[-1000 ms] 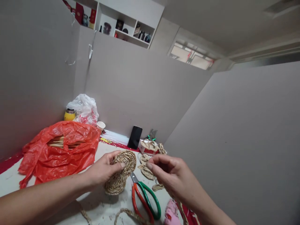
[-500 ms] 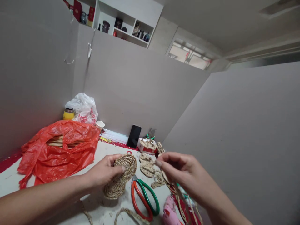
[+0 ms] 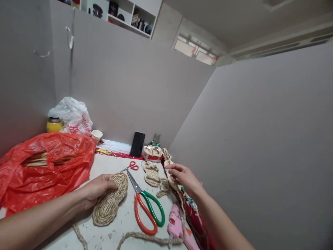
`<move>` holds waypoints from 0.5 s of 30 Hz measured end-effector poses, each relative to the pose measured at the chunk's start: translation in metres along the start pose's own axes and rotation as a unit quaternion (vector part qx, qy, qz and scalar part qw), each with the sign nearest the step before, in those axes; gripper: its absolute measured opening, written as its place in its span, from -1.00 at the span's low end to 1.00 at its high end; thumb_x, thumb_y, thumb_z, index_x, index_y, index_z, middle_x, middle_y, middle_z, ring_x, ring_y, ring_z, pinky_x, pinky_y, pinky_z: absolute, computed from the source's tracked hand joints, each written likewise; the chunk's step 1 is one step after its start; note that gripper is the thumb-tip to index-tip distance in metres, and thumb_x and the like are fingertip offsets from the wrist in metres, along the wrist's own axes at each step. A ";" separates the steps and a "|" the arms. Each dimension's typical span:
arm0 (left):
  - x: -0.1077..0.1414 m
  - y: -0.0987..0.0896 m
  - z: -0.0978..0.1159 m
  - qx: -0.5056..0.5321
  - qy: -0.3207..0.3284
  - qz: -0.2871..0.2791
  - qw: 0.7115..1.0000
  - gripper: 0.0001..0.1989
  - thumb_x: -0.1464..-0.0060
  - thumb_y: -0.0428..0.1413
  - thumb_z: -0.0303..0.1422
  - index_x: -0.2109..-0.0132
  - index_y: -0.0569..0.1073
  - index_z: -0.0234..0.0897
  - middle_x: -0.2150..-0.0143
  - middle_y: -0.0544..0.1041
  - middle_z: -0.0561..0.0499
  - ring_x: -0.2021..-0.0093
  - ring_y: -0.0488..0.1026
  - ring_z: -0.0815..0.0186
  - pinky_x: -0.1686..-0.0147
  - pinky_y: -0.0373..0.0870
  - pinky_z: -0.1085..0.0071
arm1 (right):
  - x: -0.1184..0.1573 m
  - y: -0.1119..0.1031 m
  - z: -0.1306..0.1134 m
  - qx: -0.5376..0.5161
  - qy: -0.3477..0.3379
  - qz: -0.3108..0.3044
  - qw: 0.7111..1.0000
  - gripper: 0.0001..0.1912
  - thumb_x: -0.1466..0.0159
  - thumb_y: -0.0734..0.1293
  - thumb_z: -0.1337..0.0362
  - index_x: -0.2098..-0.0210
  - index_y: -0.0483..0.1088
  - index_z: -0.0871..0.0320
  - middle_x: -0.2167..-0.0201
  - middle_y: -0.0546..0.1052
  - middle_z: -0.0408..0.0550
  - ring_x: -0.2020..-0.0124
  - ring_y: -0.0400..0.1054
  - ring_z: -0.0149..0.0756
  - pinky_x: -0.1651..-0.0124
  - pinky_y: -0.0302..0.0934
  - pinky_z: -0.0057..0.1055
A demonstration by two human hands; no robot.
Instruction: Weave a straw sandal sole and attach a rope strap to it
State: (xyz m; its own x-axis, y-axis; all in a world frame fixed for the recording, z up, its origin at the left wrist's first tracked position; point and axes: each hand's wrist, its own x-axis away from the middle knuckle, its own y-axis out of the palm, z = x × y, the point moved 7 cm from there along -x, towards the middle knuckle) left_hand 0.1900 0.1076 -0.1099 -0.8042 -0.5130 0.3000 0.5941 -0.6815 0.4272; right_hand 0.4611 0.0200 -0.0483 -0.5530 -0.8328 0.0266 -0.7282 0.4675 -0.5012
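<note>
The woven sole (image 3: 109,203), coiled from tan braided straw and narrowed at its middle, slants in the left hand (image 3: 100,189) over the bench (image 3: 123,213). Pale braided straw (image 3: 168,169) lies at the right hand's (image 3: 186,177) fingertips, contact unclear.

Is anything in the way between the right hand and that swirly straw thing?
Yes, on the table between the right hand and the woven straw piece in the left hand lie the big scissors and a braided piece. The hand could probably pass over them.
</note>
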 end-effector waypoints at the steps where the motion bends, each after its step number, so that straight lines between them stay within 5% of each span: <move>1: 0.000 -0.001 0.000 0.000 -0.006 0.005 1.000 -0.82 0.21 0.24 -0.44 0.35 0.49 -0.40 0.46 0.60 -0.09 0.50 0.51 0.31 0.45 0.39 0.45 | -0.010 0.002 0.009 0.024 0.012 0.008 1.000 -0.83 -0.31 0.25 0.24 0.20 0.36 0.23 0.49 0.39 -0.21 0.56 0.29 -0.47 0.49 0.23 -0.49; 7: 0.000 -0.002 -0.001 0.005 -0.022 0.013 1.000 -0.83 0.21 0.25 -0.42 0.38 0.49 -0.40 0.49 0.59 -0.08 0.52 0.50 0.31 0.48 0.37 0.47 | -0.060 0.026 0.034 0.191 0.010 0.033 0.981 -0.73 -0.31 0.30 0.21 0.05 0.37 0.21 0.08 0.46 -0.02 0.16 0.41 -0.22 0.15 0.36 -0.20; 15: -0.003 -0.002 -0.002 0.005 -0.001 0.002 1.000 -0.82 0.21 0.21 -0.43 0.35 0.49 -0.40 0.49 0.58 -0.07 0.52 0.50 0.32 0.46 0.38 0.45 | -0.062 0.033 0.027 0.290 -0.068 0.072 0.952 -0.77 -0.31 0.29 0.20 0.11 0.40 0.19 0.11 0.48 -0.03 0.19 0.42 -0.25 0.15 0.35 -0.23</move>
State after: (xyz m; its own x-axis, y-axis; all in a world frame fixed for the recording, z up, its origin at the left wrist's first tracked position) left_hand 0.1913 0.1103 -0.1134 -0.8025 -0.5140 0.3030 0.5964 -0.6743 0.4355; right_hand 0.4819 0.0788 -0.0901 -0.5433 -0.8218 -0.1717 -0.2800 0.3701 -0.8858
